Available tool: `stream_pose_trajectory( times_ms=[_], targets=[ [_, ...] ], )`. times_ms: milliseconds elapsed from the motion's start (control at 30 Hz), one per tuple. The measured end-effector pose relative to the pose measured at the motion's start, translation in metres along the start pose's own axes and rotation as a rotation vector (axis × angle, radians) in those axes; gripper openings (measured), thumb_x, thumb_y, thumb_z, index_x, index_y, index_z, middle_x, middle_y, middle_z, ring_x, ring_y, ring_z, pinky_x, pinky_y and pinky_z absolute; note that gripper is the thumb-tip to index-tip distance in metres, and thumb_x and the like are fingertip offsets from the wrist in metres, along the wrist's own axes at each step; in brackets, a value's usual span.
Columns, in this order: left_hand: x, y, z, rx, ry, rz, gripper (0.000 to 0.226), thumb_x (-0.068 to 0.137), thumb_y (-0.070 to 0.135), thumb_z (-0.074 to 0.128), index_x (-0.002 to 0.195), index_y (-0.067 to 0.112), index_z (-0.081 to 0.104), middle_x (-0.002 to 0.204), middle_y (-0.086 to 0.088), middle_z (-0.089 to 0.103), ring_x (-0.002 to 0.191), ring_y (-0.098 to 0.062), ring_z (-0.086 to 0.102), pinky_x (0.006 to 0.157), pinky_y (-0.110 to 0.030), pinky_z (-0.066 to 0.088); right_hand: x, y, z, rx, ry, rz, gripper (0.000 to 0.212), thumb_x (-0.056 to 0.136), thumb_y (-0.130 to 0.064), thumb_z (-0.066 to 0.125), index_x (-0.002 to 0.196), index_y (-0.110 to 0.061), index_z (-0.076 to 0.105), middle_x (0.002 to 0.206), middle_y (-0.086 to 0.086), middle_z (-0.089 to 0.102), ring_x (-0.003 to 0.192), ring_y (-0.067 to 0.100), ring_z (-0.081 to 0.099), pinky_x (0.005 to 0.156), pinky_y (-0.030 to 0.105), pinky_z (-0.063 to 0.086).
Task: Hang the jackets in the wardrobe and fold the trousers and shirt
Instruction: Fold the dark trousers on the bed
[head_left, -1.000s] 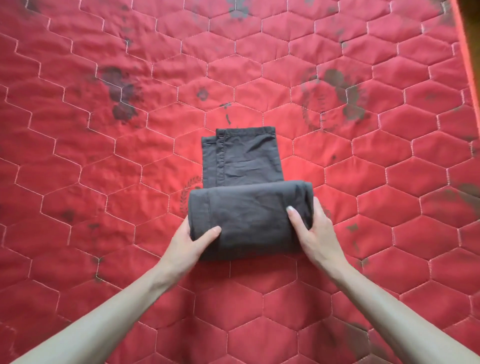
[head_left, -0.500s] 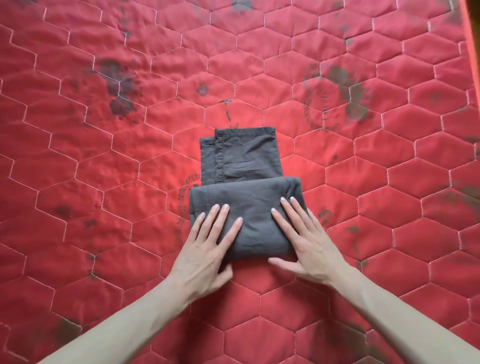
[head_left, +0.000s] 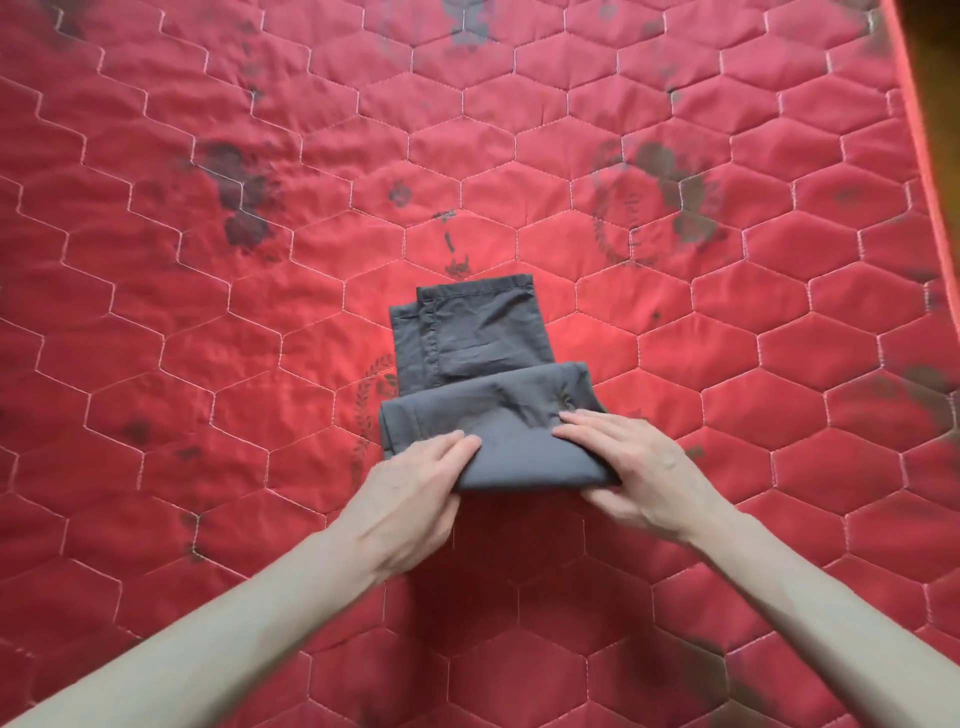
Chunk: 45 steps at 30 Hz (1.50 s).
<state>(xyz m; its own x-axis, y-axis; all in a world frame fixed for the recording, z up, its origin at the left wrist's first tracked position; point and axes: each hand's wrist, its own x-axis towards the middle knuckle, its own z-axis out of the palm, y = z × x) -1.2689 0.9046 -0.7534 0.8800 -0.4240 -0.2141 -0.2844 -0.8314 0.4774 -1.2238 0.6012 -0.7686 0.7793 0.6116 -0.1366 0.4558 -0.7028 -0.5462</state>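
Lying mid-mattress (head_left: 156, 322): grey trousers (head_left: 483, 358), partly folded, hem end still extending away. Gripping the near folded edge at both corners, left hand (head_left: 415, 483) and right hand (head_left: 628, 457), fingers on top, thumbs seemingly tucked beneath, probably keeping the layers aligned for another fold.

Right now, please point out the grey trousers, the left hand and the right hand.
grey trousers (head_left: 483, 332): head view, upper unfolded part near the hems.
left hand (head_left: 410, 499): head view, back of the hand.
right hand (head_left: 639, 467): head view, back of the hand.
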Motion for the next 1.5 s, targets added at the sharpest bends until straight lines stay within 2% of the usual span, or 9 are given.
stream_pose_trajectory(
  times_ms=[167, 400, 533, 667, 833, 933, 1033, 1400, 1500],
  targets=[
    [0.000, -0.008, -0.056, -0.558, 0.111, -0.248, 0.062, 0.070, 0.032, 0.063, 0.131, 0.036, 0.058, 0.108, 0.009, 0.068, 0.070, -0.010, 0.062, 0.073, -0.024, 0.052, -0.003, -0.015, -0.035, 0.188, 0.202, 0.144, 0.032, 0.083, -0.031, 0.069, 0.114, -0.023, 0.074, 0.102, -0.017, 0.075, 0.091, 0.005, 0.071, 0.105, 0.043, 0.049],
    [0.006, -0.028, -0.041, -0.833, 0.520, -0.647, 0.021, 0.088, 0.026, 0.082, 0.103, 0.024, 0.068, 0.094, 0.004, 0.074, 0.082, -0.002, 0.066, 0.077, -0.019, 0.053, 0.048, -0.038, -0.047, 0.647, 0.537, 0.501, 0.027, 0.082, -0.022, 0.088, 0.102, -0.016, 0.071, 0.087, -0.010, 0.074, 0.080, -0.003, 0.067, 0.073, 0.013, 0.049],
    [0.026, -0.035, -0.013, -0.908, 0.483, -0.851, 0.024, 0.094, 0.032, 0.075, 0.111, 0.023, 0.062, 0.106, 0.009, 0.070, 0.095, -0.002, 0.067, 0.088, -0.029, 0.052, 0.095, -0.028, -0.001, 0.732, 0.515, 0.676, 0.040, 0.089, -0.033, 0.081, 0.118, -0.015, 0.061, 0.110, -0.006, 0.072, 0.102, 0.008, 0.069, 0.091, 0.026, 0.052],
    [0.038, -0.031, 0.000, -0.806, 0.419, -0.937, 0.042, 0.092, 0.037, 0.074, 0.121, 0.022, 0.047, 0.120, 0.002, 0.060, 0.114, -0.018, 0.059, 0.099, -0.033, 0.045, 0.115, -0.024, 0.038, 0.419, 0.323, 0.810, 0.050, 0.097, -0.039, 0.067, 0.132, -0.007, 0.052, 0.128, 0.015, 0.058, 0.120, 0.038, 0.052, 0.106, 0.042, 0.037],
    [0.042, -0.032, -0.005, -0.789, 0.307, -1.087, 0.060, 0.084, 0.064, 0.071, 0.118, 0.019, 0.051, 0.113, 0.004, 0.060, 0.105, -0.021, 0.058, 0.095, -0.038, 0.048, 0.113, -0.042, 0.037, 0.316, 0.427, 0.769, 0.073, 0.104, -0.041, 0.053, 0.163, -0.013, 0.021, 0.149, 0.016, 0.041, 0.136, 0.037, 0.041, 0.115, 0.042, 0.027],
    [0.042, -0.040, -0.006, -0.885, 0.314, -1.081, 0.071, 0.068, 0.066, 0.083, 0.119, 0.021, 0.061, 0.112, 0.007, 0.069, 0.101, -0.015, 0.067, 0.090, -0.038, 0.056, 0.110, -0.044, 0.029, 0.356, 0.360, 0.845, 0.068, 0.102, -0.059, 0.047, 0.155, -0.018, 0.036, 0.145, 0.011, 0.054, 0.133, 0.034, 0.051, 0.108, 0.044, 0.038],
    [0.039, -0.048, -0.008, -1.154, 0.268, -1.059, 0.049, 0.075, 0.042, 0.090, 0.117, 0.025, 0.070, 0.107, 0.009, 0.077, 0.091, -0.007, 0.072, 0.075, -0.030, 0.057, 0.111, -0.044, 0.025, 0.442, 0.293, 0.917, 0.069, 0.094, -0.069, 0.054, 0.143, -0.020, 0.042, 0.131, 0.010, 0.067, 0.123, 0.035, 0.061, 0.104, 0.045, 0.045],
    [0.005, -0.041, -0.044, -1.582, 0.032, -0.833, 0.056, 0.070, 0.014, 0.080, 0.125, 0.012, 0.070, 0.122, -0.011, 0.075, 0.101, -0.025, 0.073, 0.088, -0.040, 0.055, 0.085, -0.063, 0.012, 0.810, 0.439, 0.727, 0.042, 0.093, -0.040, 0.076, 0.124, -0.019, 0.057, 0.118, -0.009, 0.070, 0.110, 0.006, 0.067, 0.104, 0.043, 0.051],
    [-0.007, -0.018, -0.080, -1.547, 0.066, -0.750, 0.058, 0.071, 0.009, 0.080, 0.128, 0.013, 0.068, 0.122, -0.011, 0.075, 0.099, -0.024, 0.074, 0.074, -0.035, 0.061, 0.076, -0.084, -0.014, 0.803, 0.498, 0.661, 0.052, 0.095, -0.038, 0.074, 0.137, -0.026, 0.046, 0.121, -0.015, 0.066, 0.111, -0.001, 0.065, 0.107, 0.039, 0.050]
  ],
)
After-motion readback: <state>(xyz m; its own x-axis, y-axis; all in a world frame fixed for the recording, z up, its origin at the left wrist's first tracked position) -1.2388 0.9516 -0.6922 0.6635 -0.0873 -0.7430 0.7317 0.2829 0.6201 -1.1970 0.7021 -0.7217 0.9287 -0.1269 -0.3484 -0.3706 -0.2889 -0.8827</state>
